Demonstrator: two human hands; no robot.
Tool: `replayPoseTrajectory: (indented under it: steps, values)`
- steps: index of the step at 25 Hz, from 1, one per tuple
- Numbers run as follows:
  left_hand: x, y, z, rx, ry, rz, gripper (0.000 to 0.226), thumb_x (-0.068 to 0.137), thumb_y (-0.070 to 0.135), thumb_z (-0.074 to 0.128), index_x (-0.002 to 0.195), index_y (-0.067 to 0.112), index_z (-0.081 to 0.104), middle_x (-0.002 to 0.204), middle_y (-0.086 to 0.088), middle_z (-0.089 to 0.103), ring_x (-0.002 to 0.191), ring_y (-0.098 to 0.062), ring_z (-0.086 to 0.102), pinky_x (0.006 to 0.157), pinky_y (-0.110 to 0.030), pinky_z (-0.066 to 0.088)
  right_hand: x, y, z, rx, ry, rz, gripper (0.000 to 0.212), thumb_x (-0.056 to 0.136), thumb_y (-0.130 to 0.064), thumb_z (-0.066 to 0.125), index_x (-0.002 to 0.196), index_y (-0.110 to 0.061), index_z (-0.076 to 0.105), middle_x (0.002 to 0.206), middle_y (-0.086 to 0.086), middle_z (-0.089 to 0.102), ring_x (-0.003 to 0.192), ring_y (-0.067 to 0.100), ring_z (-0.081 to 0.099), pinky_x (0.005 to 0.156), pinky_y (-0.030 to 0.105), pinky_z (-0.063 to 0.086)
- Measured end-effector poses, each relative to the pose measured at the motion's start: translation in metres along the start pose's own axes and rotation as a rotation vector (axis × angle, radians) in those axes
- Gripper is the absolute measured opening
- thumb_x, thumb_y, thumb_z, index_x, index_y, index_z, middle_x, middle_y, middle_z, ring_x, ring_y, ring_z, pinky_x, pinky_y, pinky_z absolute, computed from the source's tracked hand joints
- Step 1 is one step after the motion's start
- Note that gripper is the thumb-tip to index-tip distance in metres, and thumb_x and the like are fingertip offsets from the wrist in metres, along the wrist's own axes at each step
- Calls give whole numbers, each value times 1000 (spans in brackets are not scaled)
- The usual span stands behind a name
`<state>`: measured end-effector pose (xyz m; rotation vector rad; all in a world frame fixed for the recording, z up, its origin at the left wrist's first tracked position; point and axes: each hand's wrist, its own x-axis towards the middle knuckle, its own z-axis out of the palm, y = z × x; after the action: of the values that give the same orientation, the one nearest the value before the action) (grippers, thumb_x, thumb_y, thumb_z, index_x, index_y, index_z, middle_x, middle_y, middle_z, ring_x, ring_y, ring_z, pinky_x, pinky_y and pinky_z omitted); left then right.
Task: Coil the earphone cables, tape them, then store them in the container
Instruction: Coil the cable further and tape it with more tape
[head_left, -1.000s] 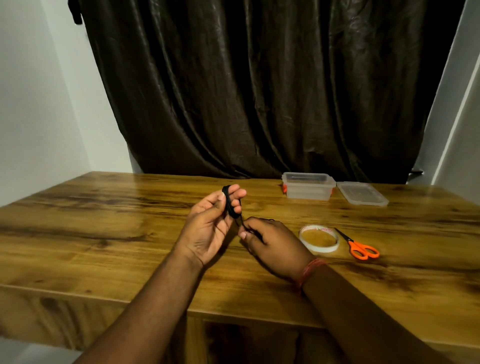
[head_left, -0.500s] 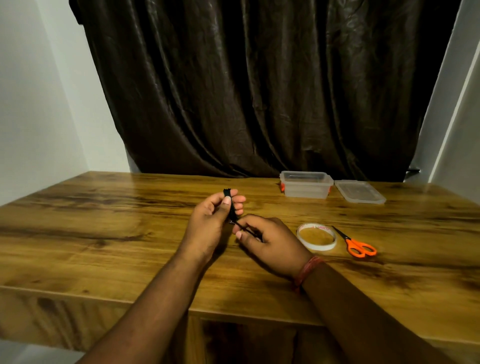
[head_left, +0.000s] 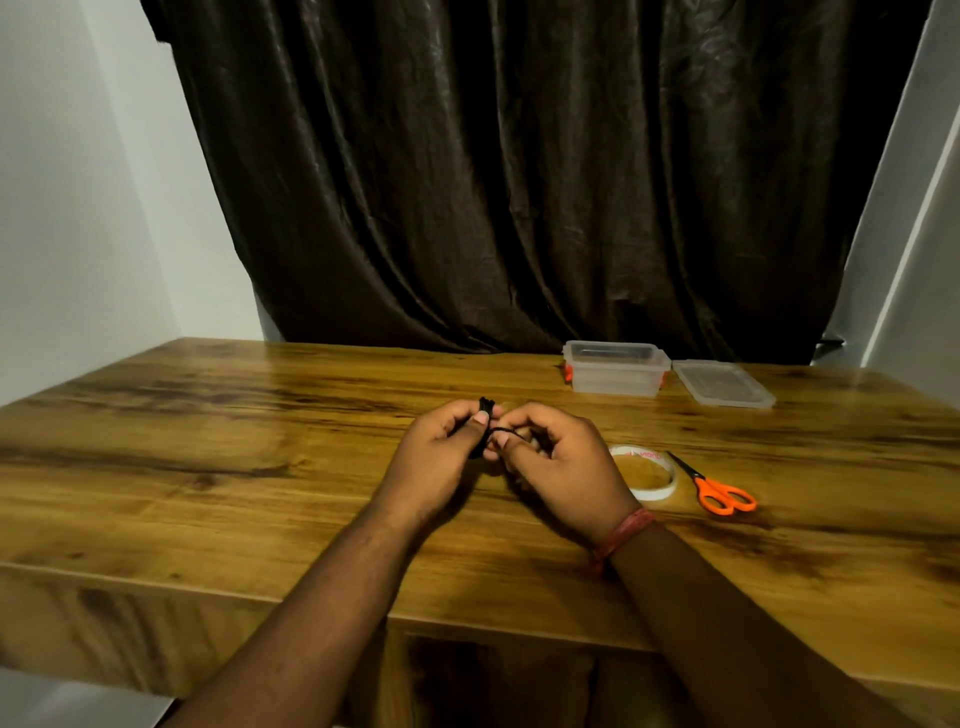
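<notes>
A black earphone cable (head_left: 485, 422) is bunched into a small coil above the middle of the wooden table (head_left: 218, 467). My left hand (head_left: 441, 457) pinches the coil between thumb and fingers. My right hand (head_left: 561, 467) grips a strand of the same cable that runs across the coil. The two hands touch. Most of the cable is hidden inside the fingers. A roll of clear tape (head_left: 647, 473) lies just right of my right hand. The clear plastic container (head_left: 615, 369) stands open at the back right, its lid (head_left: 722, 383) beside it.
Orange-handled scissors (head_left: 719, 493) lie to the right of the tape roll. A dark curtain (head_left: 519, 182) hangs behind the table. White walls stand on both sides. The table's front edge runs just below my forearms.
My left hand's fingers have closed tighter around the coil. My right hand has risen and moved in against the left, drawing a strand across the coil.
</notes>
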<state>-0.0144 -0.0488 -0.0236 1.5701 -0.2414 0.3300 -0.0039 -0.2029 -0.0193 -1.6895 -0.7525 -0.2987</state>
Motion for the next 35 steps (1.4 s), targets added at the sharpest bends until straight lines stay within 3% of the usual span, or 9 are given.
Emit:
replayPoseTrajectory:
  steps: [4,6,11,15,20,24,27,33,35]
  values:
    - [1,-3,2,-110,-128,-79,22,84,19,52,72,14,70,68,-12,61,62,-23,53,67,-40,42,3,-2,-1,114,38,-12,6,92,-1,62,91,-6,64,67,16,67,64,26,69,65,41,58]
    - [1,0,1,-157,-170,-92,22,82,17,50,74,8,68,67,-13,62,58,-21,52,60,-36,41,4,0,-2,75,79,-16,8,90,-2,65,88,-9,65,67,12,66,64,18,66,65,36,55]
    - [-1,9,-5,-209,-244,-132,18,78,17,54,74,8,69,62,-7,60,52,-12,51,47,-21,41,7,4,-6,-58,127,-47,15,87,-12,71,84,-26,70,83,-6,69,83,17,65,78,40,54]
    - [-3,15,-8,-360,-294,-199,13,78,15,55,72,7,64,63,-8,56,52,-11,46,46,-20,38,7,4,-7,-1,83,0,12,92,-15,64,89,-26,70,83,-6,69,81,13,65,79,39,54]
    - [-3,18,-13,-621,-320,-228,12,79,16,53,71,9,58,66,-8,56,53,-12,48,50,-20,41,6,2,-3,61,10,89,10,98,-12,56,98,-16,66,79,9,64,62,12,59,61,34,51]
    - [-1,20,-13,-712,-215,-213,15,83,11,45,73,7,55,67,-9,54,54,-11,46,48,-19,40,4,1,-2,83,-33,153,7,99,-16,56,99,-18,63,65,4,58,45,9,50,43,25,40]
    - [1,21,-13,-758,-135,-204,12,83,10,47,77,5,55,68,-9,55,53,-10,47,46,-19,41,3,4,1,80,-72,169,10,99,-18,57,97,-25,64,72,4,62,45,11,46,42,23,36]
    - [2,22,-14,-787,-88,-124,15,89,9,49,89,1,62,78,-9,62,61,-9,54,54,-18,48,0,6,4,-104,-193,147,14,102,-22,51,100,-18,64,73,-3,62,49,0,46,49,18,36]
    - [3,23,-15,-820,-54,-111,15,90,9,49,94,0,61,83,-10,65,65,-10,58,57,-20,52,-1,8,7,-115,-238,163,14,102,-22,49,107,-21,62,72,-1,62,51,7,49,48,22,40]
